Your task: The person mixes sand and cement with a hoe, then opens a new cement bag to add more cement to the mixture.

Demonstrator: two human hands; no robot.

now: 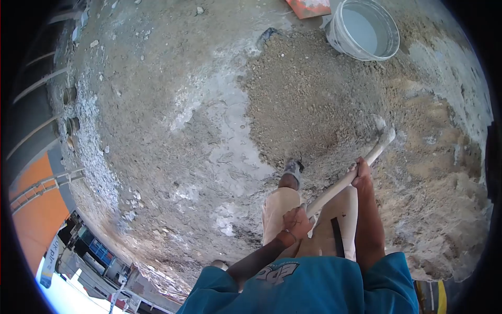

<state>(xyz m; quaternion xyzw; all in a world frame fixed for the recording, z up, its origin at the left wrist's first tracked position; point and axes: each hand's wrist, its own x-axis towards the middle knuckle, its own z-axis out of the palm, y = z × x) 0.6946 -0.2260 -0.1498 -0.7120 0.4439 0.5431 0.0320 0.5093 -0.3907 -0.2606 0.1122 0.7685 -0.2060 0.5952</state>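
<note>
A long-handled hoe (334, 189) slants across the front of my legs, its pale wooden handle caked with dust. My left hand (298, 222) is wrapped round the handle's lower end, close to my thigh. Farther up the handle, my right hand (362, 174) grips it with closed fingers. The hoe's far end points at the edge of a grey-brown pile of sand mix (303, 94); its blade can hardly be made out there. One of my feet, in a dusty boot (294, 170), stands at the near edge of the pile.
A bucket (340, 39) of greyish water stands beyond the pile, beside an orange-red object (309, 7) cut off by the frame. Pale powder (227, 125) streaks the rough ground left of the pile. White rubble (91, 131) and an orange panel (39, 183) lie far left.
</note>
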